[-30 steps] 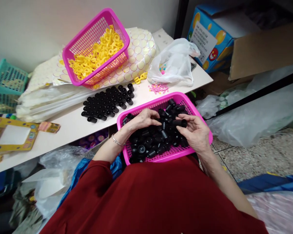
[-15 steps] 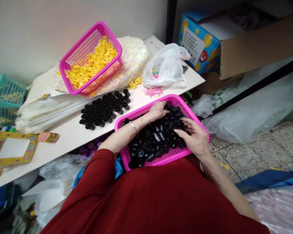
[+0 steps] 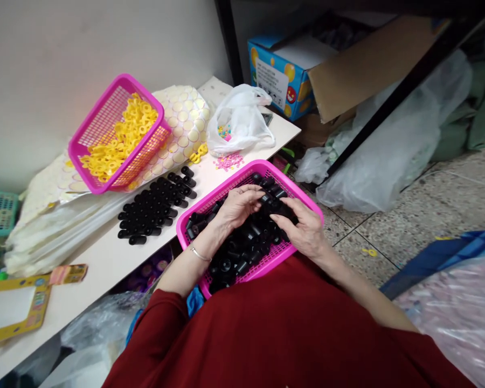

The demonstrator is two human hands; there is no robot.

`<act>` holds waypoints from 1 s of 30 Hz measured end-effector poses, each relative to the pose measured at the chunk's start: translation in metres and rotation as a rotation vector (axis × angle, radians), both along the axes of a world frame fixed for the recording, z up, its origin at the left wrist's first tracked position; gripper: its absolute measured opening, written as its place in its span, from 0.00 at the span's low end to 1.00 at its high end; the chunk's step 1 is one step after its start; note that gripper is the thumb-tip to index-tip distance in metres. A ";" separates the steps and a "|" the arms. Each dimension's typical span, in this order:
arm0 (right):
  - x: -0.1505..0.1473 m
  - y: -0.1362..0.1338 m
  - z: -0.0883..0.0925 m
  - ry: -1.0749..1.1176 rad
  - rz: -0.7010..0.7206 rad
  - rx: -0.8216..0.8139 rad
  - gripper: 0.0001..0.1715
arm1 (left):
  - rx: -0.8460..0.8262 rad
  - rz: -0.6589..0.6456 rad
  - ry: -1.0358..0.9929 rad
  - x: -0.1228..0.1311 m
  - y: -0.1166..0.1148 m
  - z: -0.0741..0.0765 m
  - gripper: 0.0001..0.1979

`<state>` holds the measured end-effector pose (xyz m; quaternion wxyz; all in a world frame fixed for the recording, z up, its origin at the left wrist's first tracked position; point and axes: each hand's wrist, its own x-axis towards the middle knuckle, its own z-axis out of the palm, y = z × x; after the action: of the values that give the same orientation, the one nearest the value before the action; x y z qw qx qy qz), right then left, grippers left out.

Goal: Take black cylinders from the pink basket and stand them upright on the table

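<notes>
A pink basket (image 3: pixel 313 207) rests at the table's front edge by my body, filled with small black plastic cylinders (image 3: pixel 242 267). Over the basket, my left hand (image 3: pixel 240 205) is closed, its thumb and fingertips pinching a black cylinder (image 3: pixel 264 199). My right hand (image 3: pixel 306 227) faces it from the right, thumb and fingers curled round black cylinders; how many it holds is hidden. On the table to the left, more black cylinders (image 3: pixel 156 202) stand upright in close rows.
Another pink basket (image 3: pixel 99 121) with yellow ring-ended pieces (image 3: pixel 123 137) tilts on patterned sheets (image 3: pixel 186 116). A white plastic bag (image 3: pixel 242 121) lies behind small pink bits (image 3: pixel 228 161). A black post (image 3: pixel 372 124) and a blue carton (image 3: pixel 277 78) are at the right.
My left hand has lifted from the cylinders and come close to my right hand, a black cylinder now in its fingertips. The head view has shifted, moving the scene left.
</notes>
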<state>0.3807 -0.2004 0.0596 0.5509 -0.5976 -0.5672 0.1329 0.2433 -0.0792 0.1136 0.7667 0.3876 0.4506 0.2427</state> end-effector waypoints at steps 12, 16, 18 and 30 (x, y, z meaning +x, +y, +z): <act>0.014 -0.032 0.009 -0.055 -0.067 0.007 0.15 | 0.019 -0.115 -0.045 0.021 -0.030 0.007 0.20; 0.017 -0.034 0.011 -0.031 -0.080 0.015 0.15 | 0.003 -0.062 -0.036 0.026 -0.031 0.004 0.20; 0.016 -0.034 0.011 -0.021 -0.067 0.010 0.15 | 0.009 -0.075 -0.011 0.025 -0.031 0.002 0.20; 0.016 -0.034 0.006 0.004 -0.062 -0.086 0.16 | 0.055 -0.101 0.015 0.021 -0.029 -0.005 0.21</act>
<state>0.3966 -0.2349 0.0651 0.5296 -0.6379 -0.5411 0.1409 0.2645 -0.1080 0.1090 0.7635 0.4326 0.4294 0.2133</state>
